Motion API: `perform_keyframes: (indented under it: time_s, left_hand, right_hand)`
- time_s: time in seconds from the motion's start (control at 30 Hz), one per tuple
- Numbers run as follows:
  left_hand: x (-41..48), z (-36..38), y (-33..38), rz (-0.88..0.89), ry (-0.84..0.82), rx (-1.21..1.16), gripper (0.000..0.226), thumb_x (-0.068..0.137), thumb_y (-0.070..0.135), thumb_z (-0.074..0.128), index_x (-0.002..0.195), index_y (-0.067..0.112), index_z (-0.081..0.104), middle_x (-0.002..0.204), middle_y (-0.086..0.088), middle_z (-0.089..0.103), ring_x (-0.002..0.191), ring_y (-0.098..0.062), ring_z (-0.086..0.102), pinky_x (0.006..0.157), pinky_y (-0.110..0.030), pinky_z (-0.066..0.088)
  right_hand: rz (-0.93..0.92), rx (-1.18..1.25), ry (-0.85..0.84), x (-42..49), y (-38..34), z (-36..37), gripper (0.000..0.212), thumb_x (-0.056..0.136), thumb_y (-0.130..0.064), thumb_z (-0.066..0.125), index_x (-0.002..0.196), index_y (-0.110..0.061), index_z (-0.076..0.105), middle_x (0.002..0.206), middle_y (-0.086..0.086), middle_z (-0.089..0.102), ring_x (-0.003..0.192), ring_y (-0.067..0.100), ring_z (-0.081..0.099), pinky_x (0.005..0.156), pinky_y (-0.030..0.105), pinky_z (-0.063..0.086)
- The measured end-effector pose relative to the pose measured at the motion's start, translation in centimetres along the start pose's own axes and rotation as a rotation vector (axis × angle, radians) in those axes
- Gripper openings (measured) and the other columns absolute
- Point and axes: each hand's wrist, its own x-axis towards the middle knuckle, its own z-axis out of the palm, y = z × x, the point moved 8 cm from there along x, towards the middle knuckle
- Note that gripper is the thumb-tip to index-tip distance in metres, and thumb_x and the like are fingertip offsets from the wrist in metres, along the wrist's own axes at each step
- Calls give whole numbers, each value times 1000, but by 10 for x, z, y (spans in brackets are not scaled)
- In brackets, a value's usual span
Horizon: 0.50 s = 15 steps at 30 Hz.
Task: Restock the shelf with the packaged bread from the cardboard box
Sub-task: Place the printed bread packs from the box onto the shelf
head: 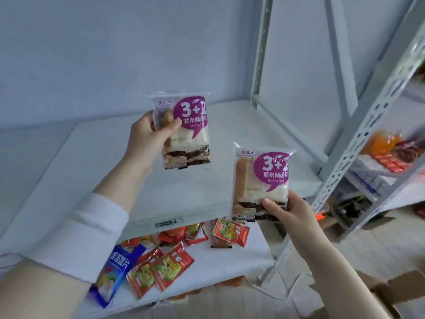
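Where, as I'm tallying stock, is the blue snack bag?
Head view, lower left: the blue snack bag lies on the lower shelf, just left of the red sachets.

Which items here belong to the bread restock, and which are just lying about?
Job: left hand gripping upper bread pack; right hand gripping lower bread pack; white shelf; cardboard box.
Lying about: red sachets, blue bag, orange bottles.

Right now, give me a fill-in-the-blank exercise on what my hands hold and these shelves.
1. The left hand grips one bread pack near its ____ end.
2. The right hand pinches the second bread pack at its ____ edge.
3. The red sachets lie on a shelf ____ the board bearing a barcode sticker.
Missing: top; bottom; below.
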Motion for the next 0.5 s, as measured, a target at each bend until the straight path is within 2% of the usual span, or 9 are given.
perform_keyframes:
  time_s: [0.07,0.17,0.23,0.3,0.4,0.5]
  left_hand:
    - [23,-3,-19,-30,-26,-3,14,81,24,69,89,33,62,86,9,67,77,-11,63,61,-23,52]
    - [56,5,-47,-71,-56,-18,15,81,22,68,92,31,62,91,3,69,83,-18,65,66,-27,54]
    - [79,15,-64,-93,-66,-45,16,81,21,68,93,30,62,94,1,69,85,-21,65,63,-28,54]
    - [105,29,-81,-117,-73,-64,20,81,22,68,100,25,61,99,-1,69,88,-18,67,62,-25,51]
    - [149,55,-105,-149,-72,-95,25,80,23,69,104,23,61,101,0,69,89,-14,67,67,-26,52]
    - [202,83,-124,-137,-51,-116,17,80,21,69,93,27,61,87,6,67,73,-4,64,56,-19,48]
  right_hand:
    - [1,-4,-32,31,-4,15,29,65,-31,69,91,-19,64,81,-6,75,73,8,71,57,12,52]
    - [4,-51,-23,84,-4,20,19,74,-22,69,90,-15,64,79,-1,74,70,6,70,57,12,52]
    - [2,-52,13,122,-1,16,14,77,-15,69,90,-14,64,78,-4,73,68,7,69,56,11,51]
    - [7,-66,22,162,2,13,14,79,-14,69,92,-13,65,77,-7,73,65,4,69,53,8,48]
    - [9,-66,9,228,5,10,24,79,-14,68,101,-8,64,86,0,72,68,3,69,57,9,50]
    - [-21,-76,-2,306,3,7,25,77,-14,69,101,-10,64,89,0,71,76,10,68,66,16,52]
